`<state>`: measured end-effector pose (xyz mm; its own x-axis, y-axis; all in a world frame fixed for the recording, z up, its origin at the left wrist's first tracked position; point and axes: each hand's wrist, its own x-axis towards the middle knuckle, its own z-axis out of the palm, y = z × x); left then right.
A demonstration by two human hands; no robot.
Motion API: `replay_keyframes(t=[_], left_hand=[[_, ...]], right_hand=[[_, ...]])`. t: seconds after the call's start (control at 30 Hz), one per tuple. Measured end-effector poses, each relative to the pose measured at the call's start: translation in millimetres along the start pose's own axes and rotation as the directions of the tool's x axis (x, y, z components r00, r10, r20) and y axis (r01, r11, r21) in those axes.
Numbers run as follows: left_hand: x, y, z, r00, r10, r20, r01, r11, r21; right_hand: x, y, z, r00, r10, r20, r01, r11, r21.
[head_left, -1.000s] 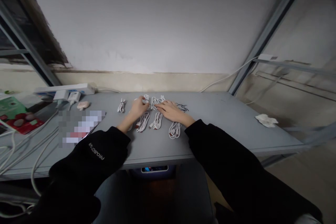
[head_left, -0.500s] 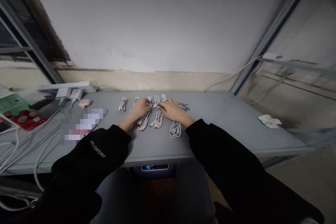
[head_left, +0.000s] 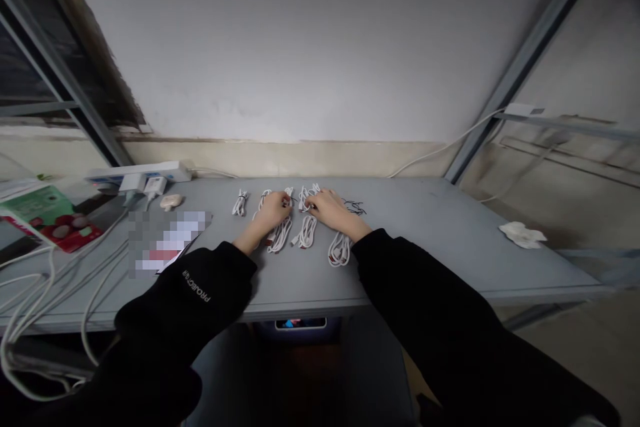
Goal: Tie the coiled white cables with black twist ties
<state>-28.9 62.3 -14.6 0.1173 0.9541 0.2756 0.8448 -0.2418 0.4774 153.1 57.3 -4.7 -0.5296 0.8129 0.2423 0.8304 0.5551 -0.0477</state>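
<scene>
Several coiled white charging cables lie in two rough rows on the grey table. My left hand (head_left: 274, 209) is closed, its fingertips pinched at a small cable bundle (head_left: 289, 193) in the back row. A short dark strand shows beside those fingertips. My right hand (head_left: 331, 208) has its thumb and fingers closed on the neighbouring cable bundle (head_left: 303, 199). In front lie a coil partly under my left hand (head_left: 281, 236), a middle coil (head_left: 306, 232) and a rounder coil (head_left: 339, 250) below my right wrist. A tied bundle (head_left: 240, 203) sits apart on the left.
Loose black ties (head_left: 355, 206) lie right of my right hand. A power strip (head_left: 165, 171) with plugs, an earbud case (head_left: 171, 201), a blurred flat item (head_left: 173, 240) and a green-red box (head_left: 55, 217) are at left. Crumpled tissue (head_left: 523, 235) lies at right.
The whole view has shifted slightly, so things sit a little further right. The fingers of my right hand have curled in more at the cable bundle. My left hand has barely moved.
</scene>
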Motion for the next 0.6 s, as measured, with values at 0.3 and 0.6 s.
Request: replay_keyframes(t=[0.3,0.6], left_hand=[[-1.7,4.2,-1.8,1.000,0.001,0.027,-0.002,0.999,0.052],[-5.4,12.4,-3.0,0.999,-0.023,-0.038,0.021,0.997,-0.068]], right_hand=[[-1.3,2.3,7.4,0.998,-0.044,-0.040,0.042,0.997,-0.062],[-2.9,9.2,7.5,0.978,-0.004,-0.207,0.008,1.000,0.017]])
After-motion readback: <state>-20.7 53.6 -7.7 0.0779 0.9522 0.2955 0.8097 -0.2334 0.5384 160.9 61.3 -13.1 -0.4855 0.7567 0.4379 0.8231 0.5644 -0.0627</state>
